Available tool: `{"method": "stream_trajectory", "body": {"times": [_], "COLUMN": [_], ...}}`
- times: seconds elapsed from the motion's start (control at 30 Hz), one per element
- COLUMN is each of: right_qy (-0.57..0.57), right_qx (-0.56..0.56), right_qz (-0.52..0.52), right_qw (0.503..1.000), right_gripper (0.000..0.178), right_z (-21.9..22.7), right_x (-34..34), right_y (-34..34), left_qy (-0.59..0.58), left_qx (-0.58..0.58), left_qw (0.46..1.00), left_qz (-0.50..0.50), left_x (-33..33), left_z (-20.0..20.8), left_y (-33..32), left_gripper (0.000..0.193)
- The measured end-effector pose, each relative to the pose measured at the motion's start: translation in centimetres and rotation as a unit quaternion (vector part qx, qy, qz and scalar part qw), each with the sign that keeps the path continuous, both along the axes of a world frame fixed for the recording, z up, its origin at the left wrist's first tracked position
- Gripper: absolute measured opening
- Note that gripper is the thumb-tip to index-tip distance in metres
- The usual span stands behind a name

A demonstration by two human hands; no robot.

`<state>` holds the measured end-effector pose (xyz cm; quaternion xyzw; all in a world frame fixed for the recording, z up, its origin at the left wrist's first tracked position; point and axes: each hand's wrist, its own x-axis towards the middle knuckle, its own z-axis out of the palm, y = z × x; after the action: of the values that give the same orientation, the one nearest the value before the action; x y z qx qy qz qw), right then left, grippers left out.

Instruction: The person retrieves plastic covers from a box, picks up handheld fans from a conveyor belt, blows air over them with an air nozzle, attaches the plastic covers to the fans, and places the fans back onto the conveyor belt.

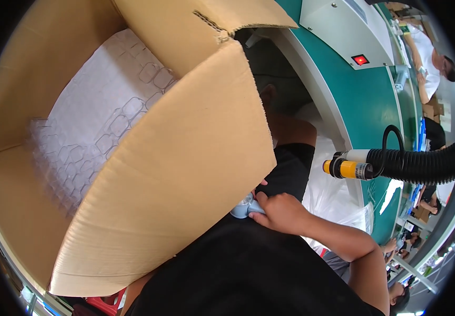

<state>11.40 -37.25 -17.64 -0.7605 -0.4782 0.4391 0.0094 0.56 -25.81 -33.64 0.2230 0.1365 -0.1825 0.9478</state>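
In my right hand (282,213) is a pale blue-grey thing (242,208) with a rounded, partly clear end and a short handle; its exact kind does not show. My fingers are closed round the handle, close to my lap. The flap (180,158) of a big cardboard box covers most of my left hand. Only a fingertip (263,183) shows past the flap's edge, apparently my left hand's, so I cannot tell what that hand does. Inside the box lie many clear plastic pieces with rounded-square outlines (119,125), next to a white sheet (98,73).
A green workbench (367,110) runs along the right, bearing a white machine (346,29) with a lit red switch. A yellow cylindrical sensor (346,169) on a black flexible arm (422,163) juts over its edge. Clear plastic sheeting (333,197) hangs below. Several people sit farther off.
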Motion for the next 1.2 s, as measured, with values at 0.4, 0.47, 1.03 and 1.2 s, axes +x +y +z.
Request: {"method": "stream_trajectory", "body": {"times": [0.4,0.47,1.03,1.2], "right_qy": [-0.052,0.017,0.249,0.055], "right_qx": [0.004,0.028,0.082,0.38], "right_qz": [-0.009,0.002,-0.179,-0.563], "right_qw": [0.999,0.999,0.948,0.731], "right_gripper": [0.041,0.04,0.046,0.036], "right_z": [0.0,0.0,14.6,17.8], "right_x": [-0.6,-0.4,12.6,22.7], "right_y": [-0.2,0.1,-13.1,-22.0], "left_qy": [0.001,-0.005,0.055,0.074], "left_qx": [0.025,0.04,-0.097,-0.053], "left_qw": [0.997,0.996,0.989,0.994], "left_qz": [0.076,0.074,0.094,0.067], "left_x": [0.0,-0.5,1.2,2.2], "left_z": [1.1,-0.6,3.8,4.0], "left_y": [-0.4,-1.0,-0.4,-0.5], "left_gripper": [0.05,0.054,0.058,0.052]}}
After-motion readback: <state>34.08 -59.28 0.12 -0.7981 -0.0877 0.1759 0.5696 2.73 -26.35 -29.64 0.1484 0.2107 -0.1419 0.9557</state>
